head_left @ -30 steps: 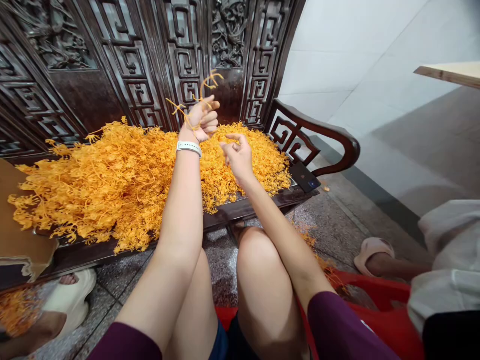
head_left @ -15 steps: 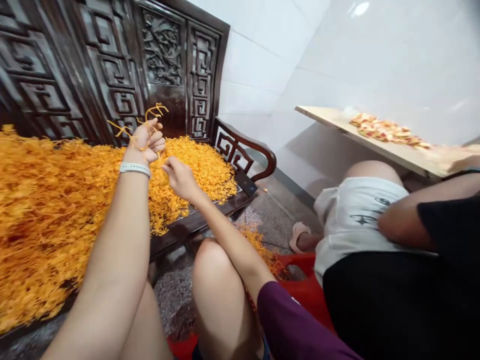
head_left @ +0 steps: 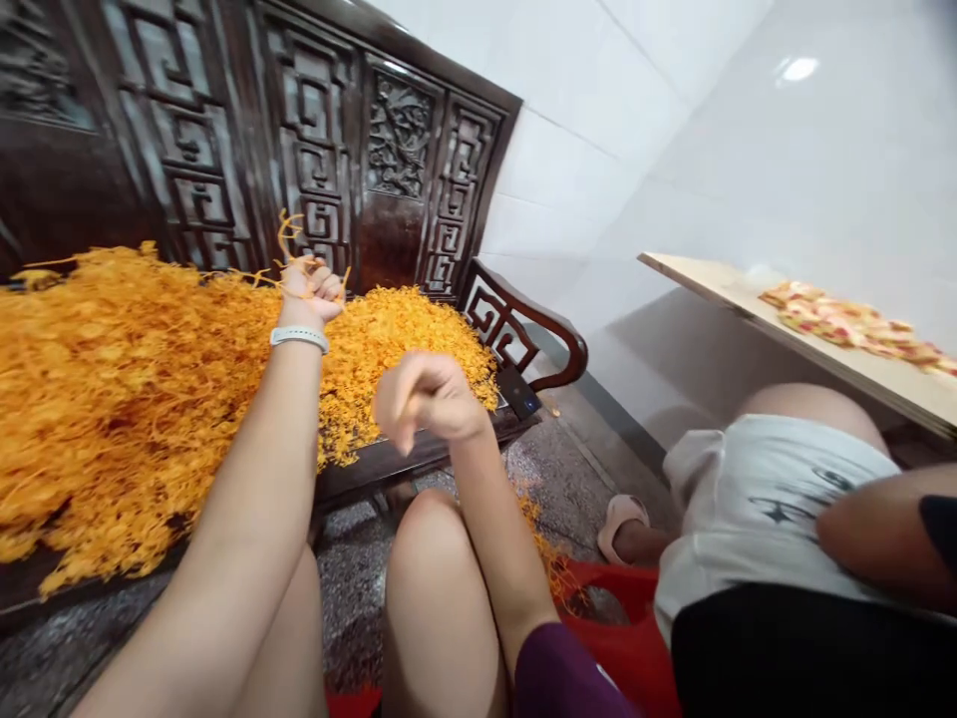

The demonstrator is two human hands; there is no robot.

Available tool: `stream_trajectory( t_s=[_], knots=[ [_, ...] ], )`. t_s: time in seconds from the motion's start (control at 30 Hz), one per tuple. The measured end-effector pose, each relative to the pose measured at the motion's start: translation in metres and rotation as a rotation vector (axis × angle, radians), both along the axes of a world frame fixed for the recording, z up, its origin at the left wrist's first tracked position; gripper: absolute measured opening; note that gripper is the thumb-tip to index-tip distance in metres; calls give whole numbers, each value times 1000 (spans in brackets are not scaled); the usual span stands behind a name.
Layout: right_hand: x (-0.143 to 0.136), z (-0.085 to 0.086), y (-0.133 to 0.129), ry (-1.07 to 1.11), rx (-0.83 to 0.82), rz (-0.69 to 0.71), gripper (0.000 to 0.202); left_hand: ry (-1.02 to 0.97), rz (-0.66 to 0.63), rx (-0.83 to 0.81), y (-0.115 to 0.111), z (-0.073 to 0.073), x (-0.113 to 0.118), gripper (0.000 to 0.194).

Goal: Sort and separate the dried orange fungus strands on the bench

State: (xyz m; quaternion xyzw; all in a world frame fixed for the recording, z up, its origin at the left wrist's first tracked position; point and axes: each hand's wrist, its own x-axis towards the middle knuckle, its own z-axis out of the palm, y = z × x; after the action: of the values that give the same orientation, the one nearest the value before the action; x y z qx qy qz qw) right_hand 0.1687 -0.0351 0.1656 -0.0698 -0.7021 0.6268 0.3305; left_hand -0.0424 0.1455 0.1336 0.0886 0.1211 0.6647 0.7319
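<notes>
My left hand [head_left: 318,287], with a pale watch band [head_left: 299,337] at its wrist, is closed around several thin orange strands [head_left: 290,231] that look like cordyceps mushrooms. Their ends stick out above and beside the fingers. Beneath it, a large heap of the same orange strands [head_left: 179,399] covers the seat of a dark carved wooden bench [head_left: 400,461]. My right hand [head_left: 430,394] is curled in front of the seat's edge, above my knee. Its fingers are bent inward and somewhat blurred; what they hold, if anything, is too small to make out.
At the right, a person in white shorts [head_left: 778,489] sits beside a board [head_left: 718,289] bearing a pile of reddish-yellow pieces [head_left: 852,321]. A dark phone-like object [head_left: 517,392] lies at the bench's corner. Something red [head_left: 620,628], with orange strands above it, is between us.
My right hand has drawn away from the left, moving right and down towards me. My left hand stays up with its strands. The view has turned slightly left.
</notes>
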Motion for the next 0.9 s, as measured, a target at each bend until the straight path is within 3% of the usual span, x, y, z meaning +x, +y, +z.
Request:
stream_trajectory(
  t_s=[0.07,0.13,0.23,0.37,0.43,0.53,0.6,0.7,0.77,0.9],
  knots=[
    [6,-18,17,265,-259,-473,31,-47,1,22,-4,10,-1,41],
    [6,-37,31,402,-518,-748,19,-69,4,44,-7,20,-1,40],
    [0,-63,41,447,-746,-839,13,-48,-6,54,-14,32,5,38],
    [-10,-90,47,415,-791,-944,21,-5,-7,37,-28,27,24,42],
    [-13,-99,54,360,-672,-1101,28,5,-46,26,-37,15,36,45],
    [-11,-105,65,169,-266,-1319,33,85,-205,-23,-49,-4,49,48],
    [-2,-107,71,-49,-14,-1266,34,151,-297,-47,-57,-13,56,48],
    [14,-108,73,-358,180,-936,30,198,-338,-49,-64,-17,67,46],
    [23,-108,67,-431,271,-800,29,238,-361,-57,-65,-17,76,43],
    [31,-95,35,-291,374,-963,34,299,-342,-104,-61,-24,89,38]
  ],
)
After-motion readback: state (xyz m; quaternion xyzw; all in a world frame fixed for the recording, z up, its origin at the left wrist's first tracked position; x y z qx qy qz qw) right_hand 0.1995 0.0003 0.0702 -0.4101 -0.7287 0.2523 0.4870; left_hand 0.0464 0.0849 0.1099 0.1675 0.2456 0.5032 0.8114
